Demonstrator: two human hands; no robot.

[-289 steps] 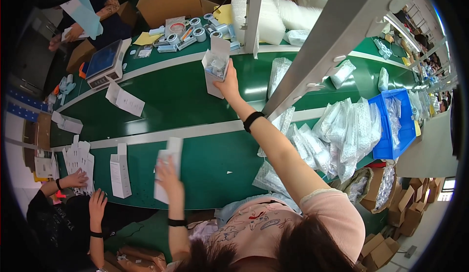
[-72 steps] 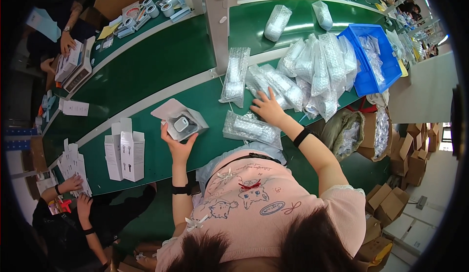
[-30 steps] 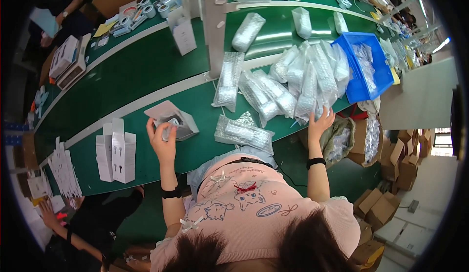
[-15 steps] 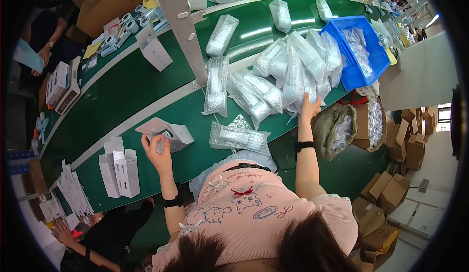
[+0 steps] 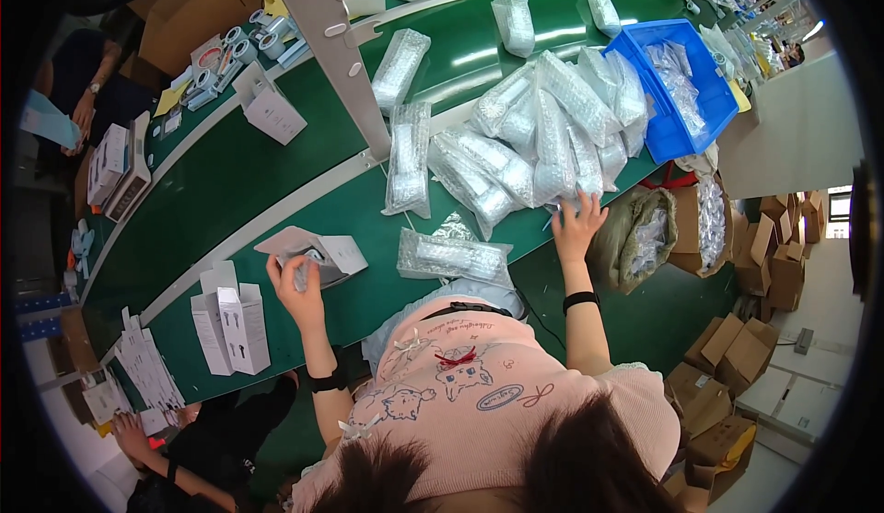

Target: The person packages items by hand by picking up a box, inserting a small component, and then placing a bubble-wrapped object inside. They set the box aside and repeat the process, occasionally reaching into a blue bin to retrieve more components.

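The left hand [image 5: 296, 294] grips a small grey device at the mouth of an open white carton [image 5: 318, 253] lying on the green desk [image 5: 230, 191]. The right hand [image 5: 578, 226], fingers spread and empty, touches the near edge of the heap of bubble-wrapped packets [image 5: 539, 135], which extends directly beyond it; one bubble-wrapped packet [image 5: 453, 257] lies crosswise between both hands.

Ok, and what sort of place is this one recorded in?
Most likely a packing line in a factory or warehouse: a long green conveyor table, heaps of bubble-wrapped items, white cartons and stacked cardboard boxes.
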